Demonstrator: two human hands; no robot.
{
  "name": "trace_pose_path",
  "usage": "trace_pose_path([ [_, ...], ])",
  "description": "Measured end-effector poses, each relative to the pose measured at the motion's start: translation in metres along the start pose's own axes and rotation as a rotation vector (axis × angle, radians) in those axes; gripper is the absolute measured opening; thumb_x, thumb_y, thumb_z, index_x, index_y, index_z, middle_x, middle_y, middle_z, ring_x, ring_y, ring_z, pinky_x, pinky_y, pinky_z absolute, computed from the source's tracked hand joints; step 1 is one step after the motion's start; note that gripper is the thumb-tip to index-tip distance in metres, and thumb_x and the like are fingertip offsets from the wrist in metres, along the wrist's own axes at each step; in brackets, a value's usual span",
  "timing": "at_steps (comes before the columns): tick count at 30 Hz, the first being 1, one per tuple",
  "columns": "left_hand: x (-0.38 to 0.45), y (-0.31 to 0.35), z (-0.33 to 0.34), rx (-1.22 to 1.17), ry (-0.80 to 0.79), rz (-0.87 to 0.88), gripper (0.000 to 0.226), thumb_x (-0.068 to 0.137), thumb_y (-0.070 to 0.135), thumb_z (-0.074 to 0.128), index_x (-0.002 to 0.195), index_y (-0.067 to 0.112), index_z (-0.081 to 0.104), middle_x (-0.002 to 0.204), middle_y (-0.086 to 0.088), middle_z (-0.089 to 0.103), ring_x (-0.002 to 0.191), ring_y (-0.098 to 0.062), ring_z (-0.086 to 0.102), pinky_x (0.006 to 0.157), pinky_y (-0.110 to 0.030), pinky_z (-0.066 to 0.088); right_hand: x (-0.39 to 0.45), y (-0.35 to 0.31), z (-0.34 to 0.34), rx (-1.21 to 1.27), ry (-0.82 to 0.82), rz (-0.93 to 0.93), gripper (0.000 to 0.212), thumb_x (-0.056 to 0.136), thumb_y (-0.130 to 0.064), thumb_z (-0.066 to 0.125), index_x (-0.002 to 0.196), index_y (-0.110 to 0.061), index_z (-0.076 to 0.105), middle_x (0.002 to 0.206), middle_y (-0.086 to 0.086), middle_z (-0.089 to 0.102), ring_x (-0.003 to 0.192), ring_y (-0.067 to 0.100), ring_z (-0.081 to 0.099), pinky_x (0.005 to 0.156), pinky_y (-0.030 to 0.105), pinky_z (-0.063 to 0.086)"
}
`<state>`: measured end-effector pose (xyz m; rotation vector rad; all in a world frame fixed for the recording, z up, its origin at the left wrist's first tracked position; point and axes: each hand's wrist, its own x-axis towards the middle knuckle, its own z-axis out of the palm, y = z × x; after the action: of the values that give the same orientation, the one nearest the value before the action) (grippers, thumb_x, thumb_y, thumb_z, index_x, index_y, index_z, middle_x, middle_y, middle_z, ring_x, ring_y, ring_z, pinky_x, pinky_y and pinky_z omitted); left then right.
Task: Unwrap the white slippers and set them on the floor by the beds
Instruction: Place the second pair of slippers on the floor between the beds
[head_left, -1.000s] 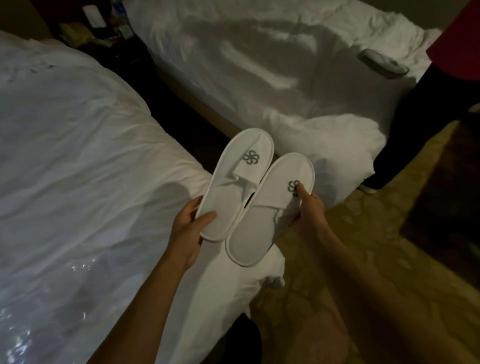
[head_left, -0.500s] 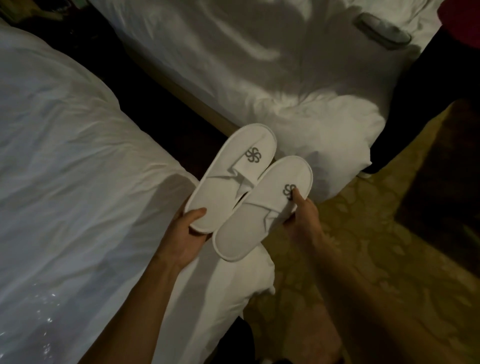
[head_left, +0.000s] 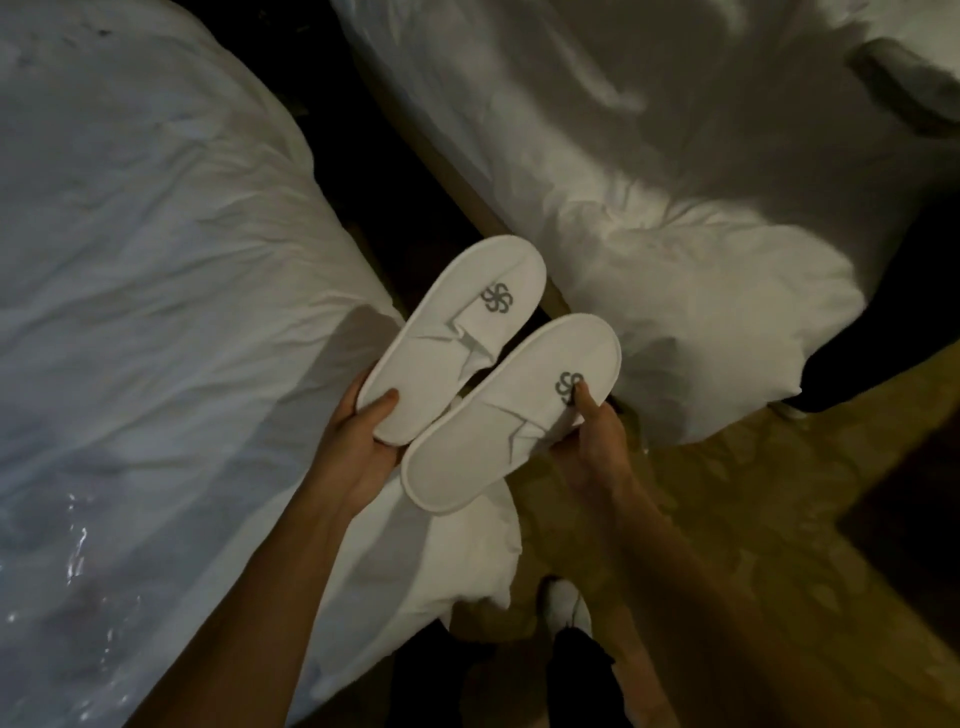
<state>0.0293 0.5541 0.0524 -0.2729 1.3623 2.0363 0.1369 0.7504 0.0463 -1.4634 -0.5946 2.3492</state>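
Left hand (head_left: 358, 447) grips one slipper (head_left: 457, 338), right hand (head_left: 592, 441) grips the other slipper (head_left: 511, 415)

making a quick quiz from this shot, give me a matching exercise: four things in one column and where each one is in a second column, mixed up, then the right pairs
Things:
1. left slipper
2. right slipper
3. clear wrapper
4. white shoe

Places:
A. lying on the bed on the left
B. on the patterned floor, bottom centre
C. heel end gripped in the left hand
D. pinched at the logo by the right hand

Pairs: 1-C, 2-D, 3-A, 4-B
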Motion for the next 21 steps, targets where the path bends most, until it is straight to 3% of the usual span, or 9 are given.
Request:
trace_pose_path([
  [4,-0.014,-0.026,0.013,-0.033,0.034,0.032,0.046,0.092,0.002,0.057,0.137,0.013,0.054,0.130,-0.016,0.064,0.114,-0.032,0.065,0.086,-0.045,0.057,0.002,-0.012,-0.014,-0.024,-0.014,0.052,0.041,0.098,-0.017,0.056,0.136,-0.005,0.047,0.132,0.014,0.061,0.118,0.032,0.060,0.086,0.049,0.054],
  [8,-0.030,-0.053,0.029,-0.055,0.198,-0.005,0.039,0.089,0.003,0.063,0.128,0.005,0.062,0.125,-0.017,0.067,0.113,-0.031,0.066,0.082,-0.039,0.059,0.006,-0.015,-0.031,-0.054,-0.066,0.079,0.043,0.098,-0.016,0.056,0.138,-0.004,0.045,0.134,0.017,0.059,0.120,0.035,0.059,0.100,0.056,0.047],
  [13,-0.046,-0.074,0.033,-0.049,0.279,-0.013,0.036,0.087,0.013,0.070,0.123,0.008,0.066,0.118,-0.013,0.071,0.106,-0.029,0.069,0.078,-0.038,0.059,0.007,-0.011,-0.041,-0.125,-0.009,0.075,0.045,0.097,-0.018,0.057,0.137,-0.002,0.046,0.133,0.019,0.059,0.118,0.035,0.060,0.097,0.055,0.050],
  [18,-0.050,-0.088,0.020,-0.088,0.246,-0.045,0.037,0.088,0.011,0.067,0.125,0.008,0.065,0.122,-0.014,0.070,0.111,-0.030,0.067,0.092,-0.046,0.055,0.010,0.002,-0.048,-0.203,0.034,0.064,0.046,0.096,-0.021,0.059,0.137,-0.002,0.047,0.131,0.018,0.060,0.105,0.031,0.062,0.073,0.043,0.059],
  [21,-0.048,-0.094,0.013,-0.067,0.251,-0.025,0.036,0.087,0.005,0.067,0.123,0.007,0.066,0.118,-0.012,0.072,0.107,-0.027,0.069,0.083,-0.039,0.059,0.017,0.013,-0.050,-0.213,0.051,0.082,0.046,0.096,-0.022,0.060,0.136,-0.004,0.047,0.127,0.018,0.061,0.094,0.027,0.064,0.061,0.039,0.059],
])
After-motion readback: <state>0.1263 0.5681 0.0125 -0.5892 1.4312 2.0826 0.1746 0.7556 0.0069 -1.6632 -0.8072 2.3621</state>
